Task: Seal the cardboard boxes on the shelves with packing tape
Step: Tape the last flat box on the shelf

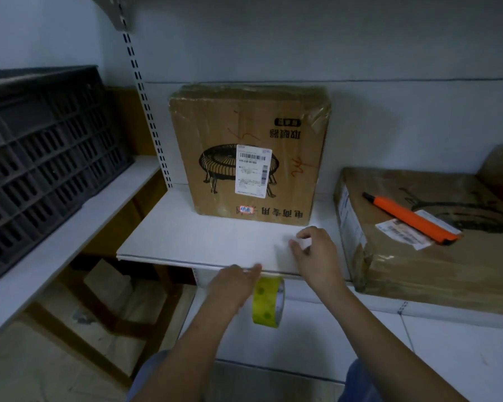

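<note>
Tape roll (268, 301) hangs below the shelf (204, 242) edge; the left hand (233, 285) presses its strip flat, the right hand (314, 253) pinches the clear end.

Landmark: upright cardboard box (250, 158) at the back of the white shelf (186, 236), print upside down, shipping label (253, 170) on its front face. Left hand (233, 282) in front of the box at the shelf's front edge, fingertips touching a yellow-green tape roll (269, 301) that hangs just below the edge. Right hand (314, 253) in front-right of the box, on the shelf, fingers curled, pinching something pale, likely the tape end. Right of the box: flat cardboard box (413, 256) with an orange utility knife (413, 217) on top. Left of the box: black plastic crate (41, 158).
</note>
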